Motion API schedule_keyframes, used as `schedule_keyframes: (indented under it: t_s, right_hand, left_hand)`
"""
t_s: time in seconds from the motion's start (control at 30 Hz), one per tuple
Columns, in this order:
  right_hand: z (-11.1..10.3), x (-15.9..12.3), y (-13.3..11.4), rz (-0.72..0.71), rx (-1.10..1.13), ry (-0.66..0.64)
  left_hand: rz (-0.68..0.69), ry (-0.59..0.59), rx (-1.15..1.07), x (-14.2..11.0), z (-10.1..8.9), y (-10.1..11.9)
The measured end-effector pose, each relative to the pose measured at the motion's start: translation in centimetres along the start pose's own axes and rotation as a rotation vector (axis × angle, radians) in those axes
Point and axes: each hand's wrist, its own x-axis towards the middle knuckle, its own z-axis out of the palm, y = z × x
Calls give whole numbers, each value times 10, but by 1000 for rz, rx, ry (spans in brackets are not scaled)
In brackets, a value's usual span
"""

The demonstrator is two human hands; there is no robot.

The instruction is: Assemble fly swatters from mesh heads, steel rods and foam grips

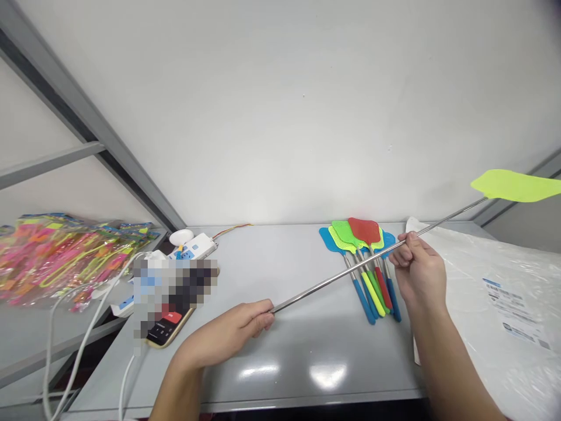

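A telescopic fly swatter with a yellow-green head [517, 186] is stretched long across the view, its thin metal shaft [324, 283] slanting up to the right. My left hand [245, 328] is closed around its lower end, and the handle there is hidden by the fingers. Farther up, my right hand [416, 263] pinches the shaft between thumb and fingers. Behind the shaft, several shorter fly swatters lie fanned together on the grey table, among them one with a red head [364, 230] and one with a green head [342, 231]. Their handles are blue, yellow, green and red.
A white plastic bag [473, 280] with a label covers the table's right side. On the left are a phone [169, 324], partly blurred, a white power strip [197, 248] and cables. Beyond lie bright packaged items [65, 257]. A white wall [280, 117] rises behind.
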Motion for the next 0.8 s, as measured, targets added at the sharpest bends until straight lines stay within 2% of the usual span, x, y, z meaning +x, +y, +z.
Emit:
schedule_keyframes:
  t_s: [0.1, 0.2, 0.27, 0.33, 0.4, 0.63, 0.7, 0.8]
  right_hand:
    - [0, 2, 2, 19, 4, -6]
    - [8, -12, 17, 101, -11, -43]
    - [18, -28, 31, 200, -92, -131]
    - [26, -45, 44, 308, -194, -277]
    - [30, -56, 50, 316, -217, -308]
    - [19, -53, 40, 238, -210, -244]
    - [16, -50, 35, 217, -167, -209]
    - [13, -46, 27, 185, -66, -130]
  left_hand:
    - [-18, 6, -23, -2, -6, -8]
    - [-23, 35, -36, 6, -8, -9]
    - [-1, 55, -44, 15, -5, -5]
    - [30, 66, -46, 24, -2, 1]
    - [50, 61, -42, 30, 0, 6]
    - [54, 2, -22, 23, -4, 11]
    - [47, 35, -17, 16, -6, 9]
    - [1, 152, -9, 3, -9, 3]
